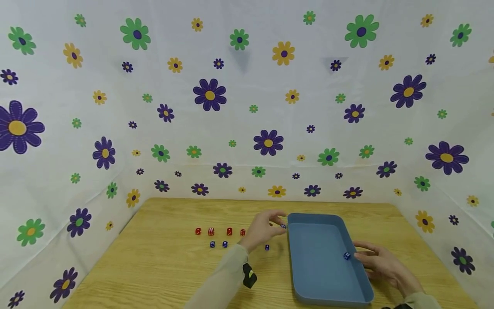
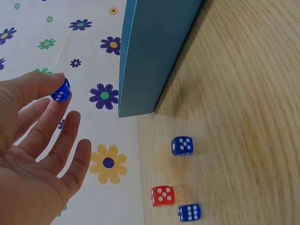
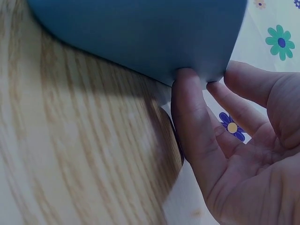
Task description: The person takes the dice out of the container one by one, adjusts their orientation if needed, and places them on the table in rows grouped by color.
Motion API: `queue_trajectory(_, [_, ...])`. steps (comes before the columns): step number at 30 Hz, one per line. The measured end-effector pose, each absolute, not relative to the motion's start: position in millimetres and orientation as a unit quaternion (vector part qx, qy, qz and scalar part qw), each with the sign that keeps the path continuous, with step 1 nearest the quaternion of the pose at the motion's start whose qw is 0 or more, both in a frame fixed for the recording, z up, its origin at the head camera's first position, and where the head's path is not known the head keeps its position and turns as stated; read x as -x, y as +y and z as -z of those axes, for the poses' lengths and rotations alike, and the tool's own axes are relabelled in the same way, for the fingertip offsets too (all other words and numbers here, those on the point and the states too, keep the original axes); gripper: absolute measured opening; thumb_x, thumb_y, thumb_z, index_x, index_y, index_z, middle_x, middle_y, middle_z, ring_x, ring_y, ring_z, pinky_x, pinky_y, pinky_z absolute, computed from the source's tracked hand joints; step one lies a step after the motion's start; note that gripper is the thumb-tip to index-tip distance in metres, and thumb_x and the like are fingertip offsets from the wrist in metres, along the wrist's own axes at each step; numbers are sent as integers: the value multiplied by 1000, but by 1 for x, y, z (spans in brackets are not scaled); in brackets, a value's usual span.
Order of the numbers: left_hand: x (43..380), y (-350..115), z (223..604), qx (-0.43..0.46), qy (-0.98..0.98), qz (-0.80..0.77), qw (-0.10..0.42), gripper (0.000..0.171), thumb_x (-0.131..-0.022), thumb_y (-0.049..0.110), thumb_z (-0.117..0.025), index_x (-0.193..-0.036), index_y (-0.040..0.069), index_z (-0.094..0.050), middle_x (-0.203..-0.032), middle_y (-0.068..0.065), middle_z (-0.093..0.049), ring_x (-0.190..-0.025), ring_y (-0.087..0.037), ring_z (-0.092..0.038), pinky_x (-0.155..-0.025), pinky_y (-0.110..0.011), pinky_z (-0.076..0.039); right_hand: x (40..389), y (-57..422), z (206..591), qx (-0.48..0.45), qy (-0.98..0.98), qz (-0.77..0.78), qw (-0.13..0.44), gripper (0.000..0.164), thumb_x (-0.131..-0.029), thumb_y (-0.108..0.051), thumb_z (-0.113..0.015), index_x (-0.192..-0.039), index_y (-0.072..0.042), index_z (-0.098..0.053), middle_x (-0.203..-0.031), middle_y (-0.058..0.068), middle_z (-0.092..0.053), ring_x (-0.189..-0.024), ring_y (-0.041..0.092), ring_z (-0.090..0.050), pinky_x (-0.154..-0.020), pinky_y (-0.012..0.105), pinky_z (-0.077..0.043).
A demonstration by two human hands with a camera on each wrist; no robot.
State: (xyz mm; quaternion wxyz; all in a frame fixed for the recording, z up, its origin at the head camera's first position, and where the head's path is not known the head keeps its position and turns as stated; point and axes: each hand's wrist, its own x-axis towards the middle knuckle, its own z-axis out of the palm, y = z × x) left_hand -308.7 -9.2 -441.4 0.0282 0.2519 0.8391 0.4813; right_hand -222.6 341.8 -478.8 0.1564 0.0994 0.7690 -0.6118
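A blue die (image 2: 61,91) is pinched between the thumb and a finger of my left hand (image 1: 261,229), just left of the tray's far left corner in the head view. The shallow blue tray (image 1: 322,274) has another blue die (image 1: 347,256) inside, near its right wall. My right hand (image 1: 386,265) holds the tray's right side, fingertips on the outer wall and rim, as the right wrist view (image 3: 243,136) shows. Left of the tray, several red dice (image 1: 211,231) form a row, with blue dice (image 1: 225,244) in front. One blue die (image 1: 267,247) sits nearest the tray.
The wooden table (image 1: 154,274) carries everything. White cloth walls (image 1: 239,128) with printed flowers rise along its back and both sides. In the left wrist view, a red die (image 2: 162,196) lies beside a blue die (image 2: 189,213).
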Motion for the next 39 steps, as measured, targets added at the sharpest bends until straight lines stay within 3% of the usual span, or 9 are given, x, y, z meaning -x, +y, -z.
queue_trajectory(22, [317,-74,456,-231,861,-453,13,43,-87,13,-74,-129,16,-62,-99,3,-69,-99,-18,-63,-90,-42,-49,224,341,481,-109,767,615,146,71,-95,-21,-66,-151,3,-29,-143,34,-42,-107,26,-66,-83,44,-57])
queue_trajectory(30, [316,-97,457,-215,866,-451,28,42,-87,13,-74,-128,17,-63,-100,1,-68,-95,-19,-63,-74,-32,-54,223,341,480,-103,764,618,151,73,-95,-21,-66,-151,3,-27,-145,35,-40,-107,24,-66,-83,43,-57])
queue_trajectory(39, [314,-118,458,-190,878,-439,16,42,-87,12,-74,-128,15,-63,-101,1,-69,-99,-19,-62,-89,-43,-52,223,339,480,-103,764,618,153,74,-95,-21,-66,-152,3,-26,-146,36,-36,-108,25,-65,-84,43,-57])
